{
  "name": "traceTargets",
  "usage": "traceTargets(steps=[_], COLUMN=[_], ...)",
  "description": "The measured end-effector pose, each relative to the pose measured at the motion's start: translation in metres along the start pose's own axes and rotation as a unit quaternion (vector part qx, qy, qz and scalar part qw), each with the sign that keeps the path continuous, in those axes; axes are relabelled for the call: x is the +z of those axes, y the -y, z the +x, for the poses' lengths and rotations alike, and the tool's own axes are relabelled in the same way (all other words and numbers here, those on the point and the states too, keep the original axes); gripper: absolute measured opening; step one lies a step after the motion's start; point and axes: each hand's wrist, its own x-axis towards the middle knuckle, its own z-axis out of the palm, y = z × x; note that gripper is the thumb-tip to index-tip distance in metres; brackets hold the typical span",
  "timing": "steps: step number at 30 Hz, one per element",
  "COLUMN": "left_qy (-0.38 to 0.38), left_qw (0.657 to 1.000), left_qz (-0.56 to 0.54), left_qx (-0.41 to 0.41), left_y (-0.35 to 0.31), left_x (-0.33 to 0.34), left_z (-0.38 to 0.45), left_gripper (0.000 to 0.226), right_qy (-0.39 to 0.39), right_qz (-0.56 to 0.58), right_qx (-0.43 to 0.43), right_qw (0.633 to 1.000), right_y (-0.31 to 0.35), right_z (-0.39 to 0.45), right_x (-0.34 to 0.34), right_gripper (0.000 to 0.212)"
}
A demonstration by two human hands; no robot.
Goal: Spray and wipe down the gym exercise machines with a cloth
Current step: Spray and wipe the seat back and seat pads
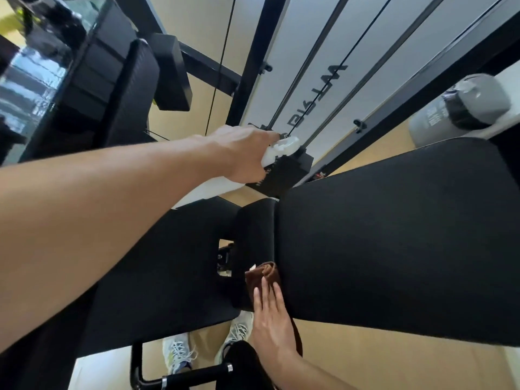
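I've got the white spray bottle [225,175] held tight in my left hand [244,153], up near the black weight block [284,173] w/ the cables. My right hand [271,319] is flat, fingers straight, pressing the brown cloth [264,277] on the edge of the big black pad [394,240], right by the gap next to the smaller pad [254,243]. So the left grip is closed round the bottle and the right one is open on the cloth. I think this is the wiping bit. To do it well I'd keep the palm flat, push the cloth in long strokes along the pad, go over the edge & into the gap too, and keep the bottle pointed away till I need more spray.
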Motion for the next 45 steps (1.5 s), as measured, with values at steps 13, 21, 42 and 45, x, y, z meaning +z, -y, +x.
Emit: traceTargets(steps=[13, 21, 42, 45], left_qy=[-0.001, 0.009, 0.013, 0.03], left_qw=[0.999, 0.998, 1.0, 0.999], left_qz=[-0.043, -0.056, -0.02, -0.012], left_qx=[-0.002, -0.003, 0.007, 0.006], left_y=[-0.01, -0.02, -0.009, -0.009], left_x=[-0.003, 0.001, -0.011, -0.013], left_z=[-0.006, -0.01, -0.003, -0.004], left_gripper=[0.053, 0.056, 0.062, 0.064], right_qy=[-0.046, -0.402, 0.005, 0.007], right_qz=[0.42, 0.589, 0.047, 0.071], right_qx=[0.142, 0.276, 0.179, 0.167], right_qw=[0.895, 0.644, 0.983, 0.983], right_y=[-0.166, -0.241, -0.244, -0.255], right_z=[-0.037, -0.163, 0.148, 0.147], right_x=[-0.162, -0.232, -0.187, -0.195], right_gripper=[0.066, 0.058, 0.055, 0.046])
